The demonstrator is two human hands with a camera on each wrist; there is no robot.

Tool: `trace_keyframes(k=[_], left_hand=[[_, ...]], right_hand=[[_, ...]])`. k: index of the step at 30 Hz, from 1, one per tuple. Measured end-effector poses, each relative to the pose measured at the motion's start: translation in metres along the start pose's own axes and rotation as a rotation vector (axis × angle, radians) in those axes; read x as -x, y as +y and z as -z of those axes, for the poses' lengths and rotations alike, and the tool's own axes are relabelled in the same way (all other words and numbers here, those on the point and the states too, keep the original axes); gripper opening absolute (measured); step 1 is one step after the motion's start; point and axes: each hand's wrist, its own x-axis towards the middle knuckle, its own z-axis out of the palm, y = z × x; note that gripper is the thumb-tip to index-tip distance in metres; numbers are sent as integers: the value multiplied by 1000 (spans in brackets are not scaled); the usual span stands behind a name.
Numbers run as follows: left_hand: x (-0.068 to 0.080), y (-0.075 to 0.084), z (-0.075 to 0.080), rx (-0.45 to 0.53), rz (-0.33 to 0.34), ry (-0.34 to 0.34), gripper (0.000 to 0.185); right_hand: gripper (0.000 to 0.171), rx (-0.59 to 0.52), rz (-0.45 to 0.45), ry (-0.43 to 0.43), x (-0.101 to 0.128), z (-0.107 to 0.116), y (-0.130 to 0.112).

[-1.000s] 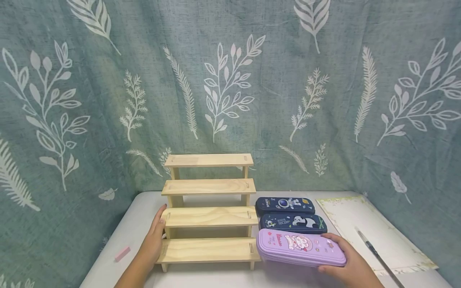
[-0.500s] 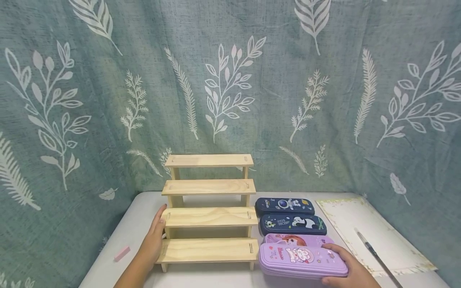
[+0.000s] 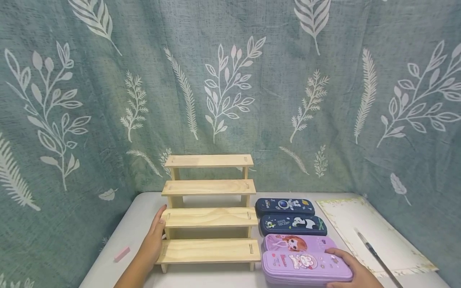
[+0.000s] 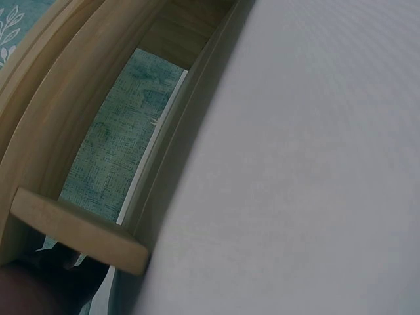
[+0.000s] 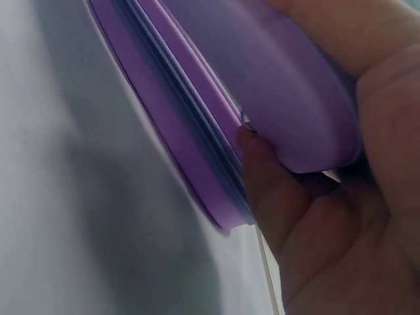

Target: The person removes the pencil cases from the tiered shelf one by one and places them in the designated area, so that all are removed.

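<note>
A four-step wooden stand (image 3: 210, 216) sits mid-table. My left hand (image 3: 153, 240) lies flat against its left side, fingers straight; the left wrist view shows the stand's underside (image 4: 98, 164) close up. My right hand (image 3: 351, 269) grips the right end of a purple pencil case (image 3: 306, 266) at the table's near edge, thumb on its zipped side (image 5: 197, 138). Behind it lie a second purple case (image 3: 297, 242), a dark blue panda case (image 3: 292, 225) and a dark blue astronaut case (image 3: 284, 206).
A sheet of paper (image 3: 374, 232) with a pen (image 3: 376, 254) on it lies at the right. A pink eraser (image 3: 122, 254) rests left of the stand. A leaf-print cloth (image 3: 230, 88) hangs behind the white table (image 3: 201, 278).
My right hand has drawn the purple case toward me and lower, uncovering the second purple case behind it. The left hand has stayed on the stand.
</note>
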Motion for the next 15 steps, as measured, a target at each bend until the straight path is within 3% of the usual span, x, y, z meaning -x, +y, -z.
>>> trace_keyframes(k=[3,5,15], left_hand=[[2,1,1,-8,2,3,57],[2,1,1,-13,9,8,56],[1,2,1,-23,4,1,57]], right_hand=[[69,-135,17,-94,0,2,3],[68,-158,39,-116,0,3,4],[71,-1,101,-91,0,4,14]])
